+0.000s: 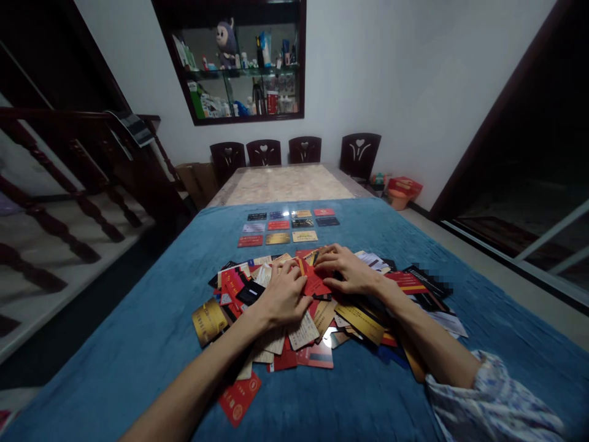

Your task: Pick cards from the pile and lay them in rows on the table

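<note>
While the left hand [286, 293] and right hand [346, 270] curl loosely on the card pile [359, 322], grip unclear, sifting seems underway; the next move calls for singling out one card. Card rows [278, 239] lie beyond the pile.

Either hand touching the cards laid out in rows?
No, the left hand and right hand are both on the jumbled card pile, short of the card rows.

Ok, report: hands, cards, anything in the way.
Left hand and right hand on the card heap. Eleven cards laid in rows beyond. Hands hide part of the heap.
</note>
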Demonstrator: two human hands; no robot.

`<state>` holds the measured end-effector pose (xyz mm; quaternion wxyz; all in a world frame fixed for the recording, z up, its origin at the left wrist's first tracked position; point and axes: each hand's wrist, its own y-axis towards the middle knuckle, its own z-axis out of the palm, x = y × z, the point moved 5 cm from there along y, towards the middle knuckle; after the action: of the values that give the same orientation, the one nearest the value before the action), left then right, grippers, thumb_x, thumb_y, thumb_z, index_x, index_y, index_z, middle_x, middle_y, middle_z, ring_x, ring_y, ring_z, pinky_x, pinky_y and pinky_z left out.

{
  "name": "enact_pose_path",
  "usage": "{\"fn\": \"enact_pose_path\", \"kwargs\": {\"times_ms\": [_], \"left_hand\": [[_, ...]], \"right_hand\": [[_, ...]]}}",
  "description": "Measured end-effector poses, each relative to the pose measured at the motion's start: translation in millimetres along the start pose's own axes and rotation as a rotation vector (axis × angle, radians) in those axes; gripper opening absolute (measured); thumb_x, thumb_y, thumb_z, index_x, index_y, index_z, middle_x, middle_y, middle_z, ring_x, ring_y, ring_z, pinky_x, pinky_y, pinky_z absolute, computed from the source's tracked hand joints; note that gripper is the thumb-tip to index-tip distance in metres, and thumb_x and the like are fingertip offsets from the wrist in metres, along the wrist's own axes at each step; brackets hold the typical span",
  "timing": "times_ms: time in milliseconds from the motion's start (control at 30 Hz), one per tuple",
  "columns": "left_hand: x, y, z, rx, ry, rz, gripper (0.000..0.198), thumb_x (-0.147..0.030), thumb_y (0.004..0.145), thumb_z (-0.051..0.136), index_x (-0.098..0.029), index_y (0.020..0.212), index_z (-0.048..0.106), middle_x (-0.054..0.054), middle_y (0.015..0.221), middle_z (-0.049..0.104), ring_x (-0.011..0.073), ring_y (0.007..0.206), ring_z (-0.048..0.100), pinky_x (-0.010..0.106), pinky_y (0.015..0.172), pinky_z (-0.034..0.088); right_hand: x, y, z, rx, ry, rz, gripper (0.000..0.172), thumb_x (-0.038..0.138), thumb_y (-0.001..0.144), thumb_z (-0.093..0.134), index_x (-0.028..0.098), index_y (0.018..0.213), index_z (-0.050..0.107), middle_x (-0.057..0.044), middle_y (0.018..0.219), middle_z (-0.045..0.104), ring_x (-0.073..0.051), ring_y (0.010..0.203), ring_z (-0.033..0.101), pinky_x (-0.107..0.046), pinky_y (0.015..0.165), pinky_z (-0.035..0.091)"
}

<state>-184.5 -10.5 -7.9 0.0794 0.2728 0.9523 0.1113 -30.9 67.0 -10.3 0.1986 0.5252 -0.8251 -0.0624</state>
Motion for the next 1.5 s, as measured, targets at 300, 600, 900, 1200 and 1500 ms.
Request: {"fn": "enact_pose_path", "kwargs": {"times_ms": [300,600,900,1200,1500], "left_hand": [[-1,-1,-2.1,-0.029,0.026,0.049,0.021,-0.031,0.088,0.056,-0.019,0.097,0.071,0.013,0.102,0.069,0.0321,0.124,0.047,0.057,0.109,0.031],[7,1,-12.4,-0.099,-0.097,0.032,0.024,-0.022,0.089,0.051,-0.020,0.089,0.075,0.007,0.089,0.074,0.0251,0.110,0.056,0.046,0.101,0.039],[24,4,-13.0,-0.112,-0.167,-0.082,0.028,-0.014,0.091,0.045,-0.017,0.097,0.072,0.010,0.101,0.071,0.0235,0.105,0.058,0.041,0.094,0.045],[36,5,-5.4,-0.209,-0.313,-0.160,0.025,-0.009,0.088,0.048,-0.017,0.096,0.070,0.006,0.094,0.066,0.0196,0.094,0.060,0.034,0.087,0.049],[38,5,-5.6,-0.304,-0.385,-0.150,0.022,-0.005,0.084,0.052,-0.017,0.090,0.070,0.005,0.091,0.066,0.0181,0.090,0.061,0.033,0.085,0.051]], "right_hand": [[1,-2,-1,-0.050,0.049,-0.018,0.028,0.034,0.088,0.065,0.021,0.111,0.075,-0.009,0.115,0.073,-0.027,0.115,0.051,-0.049,0.102,0.040],[-7,-5,0,-0.159,0.105,-0.034,0.021,0.025,0.091,0.059,0.022,0.105,0.075,-0.010,0.105,0.074,-0.026,0.113,0.054,-0.046,0.099,0.044],[-18,-3,6,-0.220,0.130,0.082,0.018,0.023,0.094,0.055,0.022,0.097,0.073,-0.010,0.095,0.071,-0.024,0.102,0.056,-0.039,0.089,0.049],[-20,-5,9,-0.268,0.162,0.100,0.015,0.022,0.090,0.062,0.020,0.101,0.072,-0.009,0.100,0.072,-0.024,0.096,0.056,-0.038,0.087,0.049],[-18,-5,5,-0.329,0.237,0.104,0.012,0.021,0.088,0.059,0.021,0.095,0.069,-0.009,0.096,0.069,-0.024,0.096,0.058,-0.039,0.086,0.049]]}}
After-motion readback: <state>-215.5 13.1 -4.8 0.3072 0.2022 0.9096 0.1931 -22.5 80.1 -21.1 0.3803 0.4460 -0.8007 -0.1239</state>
